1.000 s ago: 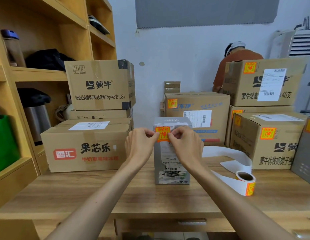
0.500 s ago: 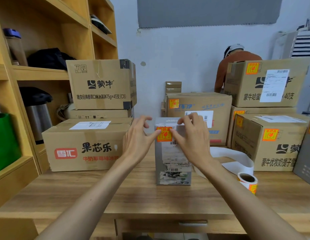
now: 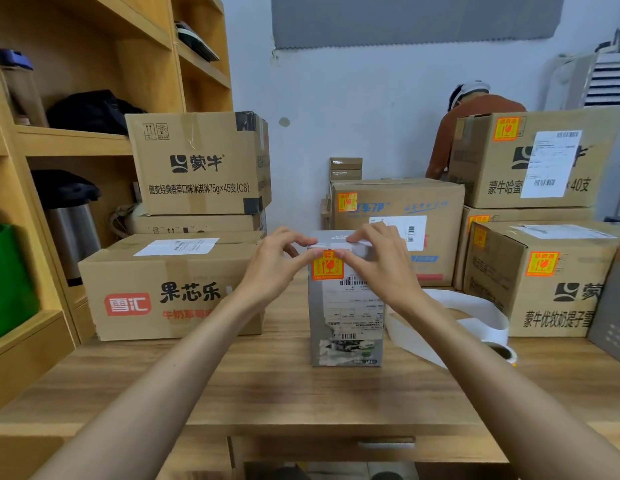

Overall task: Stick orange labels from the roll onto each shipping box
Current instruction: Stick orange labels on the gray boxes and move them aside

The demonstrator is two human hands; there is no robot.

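Note:
A small grey box stands upright in the middle of the wooden table. An orange label is stuck near the top of its front face, above a white shipping slip. My left hand and my right hand pinch the box's top edge, thumbs on the front beside the label, fingers on the lid. The label roll lies on the table to the right, partly behind my right forearm, with its white backing strip looping out.
Brown cartons without orange labels are stacked at left beside a wooden shelf. Cartons carrying orange labels stand behind and right. A person in a brown shirt bends behind them.
Both hands held the orange label against the box front, then spread flat over it, and have now risen to the box's top edge. The label stays stuck on the front.

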